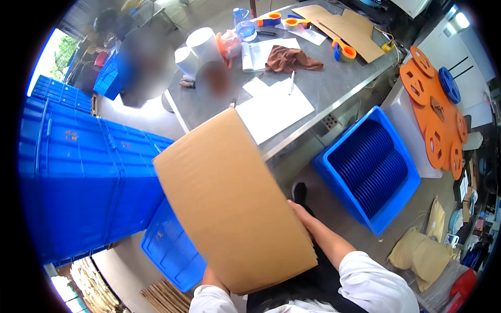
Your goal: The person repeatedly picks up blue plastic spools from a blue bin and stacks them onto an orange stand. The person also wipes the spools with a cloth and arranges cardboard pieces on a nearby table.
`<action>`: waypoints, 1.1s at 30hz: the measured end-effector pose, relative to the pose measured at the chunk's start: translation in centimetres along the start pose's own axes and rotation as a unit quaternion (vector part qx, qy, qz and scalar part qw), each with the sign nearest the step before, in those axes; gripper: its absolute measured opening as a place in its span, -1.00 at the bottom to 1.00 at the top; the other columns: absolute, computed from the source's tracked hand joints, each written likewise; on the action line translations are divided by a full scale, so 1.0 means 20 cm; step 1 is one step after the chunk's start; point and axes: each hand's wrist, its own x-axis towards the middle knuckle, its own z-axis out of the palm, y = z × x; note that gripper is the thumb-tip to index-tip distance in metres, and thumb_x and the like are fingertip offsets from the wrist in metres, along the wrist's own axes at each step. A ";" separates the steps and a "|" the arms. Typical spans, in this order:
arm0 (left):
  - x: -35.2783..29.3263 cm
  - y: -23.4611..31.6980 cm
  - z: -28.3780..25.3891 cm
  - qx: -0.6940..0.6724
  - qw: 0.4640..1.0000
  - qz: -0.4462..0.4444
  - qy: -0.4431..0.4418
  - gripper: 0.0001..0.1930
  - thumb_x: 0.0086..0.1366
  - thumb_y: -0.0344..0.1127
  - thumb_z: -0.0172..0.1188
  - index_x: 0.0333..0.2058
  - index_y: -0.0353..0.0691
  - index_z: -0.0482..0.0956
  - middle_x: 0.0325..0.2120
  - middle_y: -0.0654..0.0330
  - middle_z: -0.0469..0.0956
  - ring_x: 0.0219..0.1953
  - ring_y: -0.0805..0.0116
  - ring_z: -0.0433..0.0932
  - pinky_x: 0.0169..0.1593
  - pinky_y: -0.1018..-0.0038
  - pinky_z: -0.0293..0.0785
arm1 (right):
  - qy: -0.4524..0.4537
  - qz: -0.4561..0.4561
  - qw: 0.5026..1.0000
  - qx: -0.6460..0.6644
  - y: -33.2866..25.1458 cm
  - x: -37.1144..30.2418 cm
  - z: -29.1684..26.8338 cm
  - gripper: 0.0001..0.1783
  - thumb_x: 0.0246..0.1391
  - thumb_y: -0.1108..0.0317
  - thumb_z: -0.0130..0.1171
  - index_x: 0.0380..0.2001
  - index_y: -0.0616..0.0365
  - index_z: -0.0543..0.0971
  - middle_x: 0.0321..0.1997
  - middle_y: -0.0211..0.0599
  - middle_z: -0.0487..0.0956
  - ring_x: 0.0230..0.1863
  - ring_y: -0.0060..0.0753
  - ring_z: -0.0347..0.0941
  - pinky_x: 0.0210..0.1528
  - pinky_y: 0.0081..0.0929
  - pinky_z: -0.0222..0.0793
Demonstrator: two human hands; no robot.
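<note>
A stack of flat brown cardboard sheets (229, 203) is held in front of my body, slanting up toward the table's corner. Layered edges show along its lower right side. My right hand (302, 214) is closed on the stack's right edge, its fingers partly hidden underneath. At the lower left edge my left hand (215, 279) supports the stack, with its fingers out of sight beneath the cardboard.
Ahead stands a grey table (209, 112) with papers, a brown cloth (292, 59) and tape dispensers. Blue crates (88, 177) are stacked at left. A blue bin (373, 227) of dark blue discs stands at right, near orange reel parts (436, 107).
</note>
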 end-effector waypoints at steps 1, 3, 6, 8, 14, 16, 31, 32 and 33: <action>0.03 0.02 -0.09 -0.013 1.000 -0.007 0.019 -0.52 0.47 -0.02 -0.14 0.23 -0.15 0.27 0.18 0.14 0.36 0.19 0.22 0.36 0.21 0.32 0.34 | 0.010 -0.017 0.998 -0.057 -0.03 0.14 0.03 -0.39 0.33 -0.10 -0.20 0.11 0.19 0.46 0.15 -0.14 0.50 0.10 -0.17 0.40 0.13 -0.27 0.28; 0.11 0.07 -0.19 -0.031 0.999 -0.018 0.040 -0.52 0.47 -0.02 -0.14 0.23 -0.15 0.27 0.18 0.15 0.36 0.19 0.22 0.36 0.21 0.32 0.33 | 0.028 0.001 0.994 -0.104 -0.09 0.41 0.04 -0.41 0.34 -0.07 -0.19 0.08 0.22 0.50 0.09 -0.18 0.54 0.06 -0.25 0.44 0.13 -0.29 0.29; 0.27 0.14 -0.28 -0.051 0.997 -0.032 0.056 -0.51 0.47 -0.01 -0.14 0.23 -0.15 0.26 0.18 0.15 0.36 0.20 0.22 0.35 0.22 0.32 0.33 | 0.042 0.012 0.983 -0.178 -0.28 0.68 0.07 -0.40 0.34 -0.07 -0.17 0.07 0.25 0.51 0.03 -0.22 0.57 0.06 -0.34 0.44 0.12 -0.35 0.28; 0.37 0.17 -0.33 -0.058 0.995 -0.046 0.064 -0.51 0.47 -0.01 -0.14 0.24 -0.14 0.26 0.18 0.15 0.36 0.20 0.22 0.35 0.22 0.32 0.33 | 0.014 0.025 0.981 -0.193 -0.42 0.70 0.20 -0.39 0.34 -0.08 -0.19 0.08 0.25 0.51 0.03 -0.23 0.57 0.07 -0.34 0.43 0.12 -0.36 0.29; 0.67 0.51 -0.39 -0.026 0.999 -0.020 0.023 -0.50 0.47 0.00 -0.15 0.25 -0.13 0.25 0.19 0.16 0.35 0.21 0.22 0.34 0.22 0.31 0.32 | 0.010 0.045 0.990 -0.131 -0.94 0.78 0.47 -0.40 0.37 -0.03 -0.26 0.15 0.23 0.45 0.11 -0.23 0.52 0.11 -0.39 0.40 0.17 -0.41 0.24; 0.73 0.63 -0.42 -0.013 1.000 0.007 0.012 -0.50 0.47 0.01 -0.15 0.25 -0.13 0.25 0.19 0.16 0.35 0.21 0.22 0.34 0.23 0.31 0.32 | 0.011 -0.044 0.983 -0.177 -1.01 0.81 0.51 -0.40 0.38 -0.02 -0.27 0.17 0.24 0.42 0.12 -0.23 0.51 0.14 -0.39 0.38 0.20 -0.42 0.22; 0.35 0.89 -0.21 0.072 0.937 0.286 0.186 -0.38 0.45 0.12 -0.17 0.33 -0.09 0.12 0.29 0.19 0.20 0.29 0.25 0.22 0.33 0.28 0.15 | -0.006 -0.413 0.775 -0.479 -1.23 0.01 1.07 -0.24 0.22 0.09 0.11 0.35 0.25 0.13 0.36 0.06 0.25 0.41 -0.03 0.12 0.38 -0.28 0.04; 0.35 0.91 -0.21 0.215 0.893 0.334 0.209 -0.40 0.47 0.06 -0.18 0.36 -0.09 0.07 0.33 0.17 0.14 0.32 0.23 0.16 0.36 0.27 0.09 | 0.000 -0.407 0.765 -0.499 -1.21 -0.01 1.11 -0.21 0.20 0.11 0.14 0.36 0.23 0.11 0.37 0.07 0.24 0.41 -0.01 0.11 0.38 -0.28 0.05; 0.33 0.93 -0.22 0.354 0.828 0.373 0.224 -0.41 0.49 0.00 -0.19 0.38 -0.08 0.02 0.36 0.15 0.07 0.36 0.21 0.11 0.39 0.26 0.03 | 0.009 -0.383 0.777 -0.500 -1.21 -0.02 1.10 -0.20 0.18 0.11 0.15 0.36 0.21 0.11 0.38 0.07 0.23 0.41 0.00 0.11 0.38 -0.29 0.06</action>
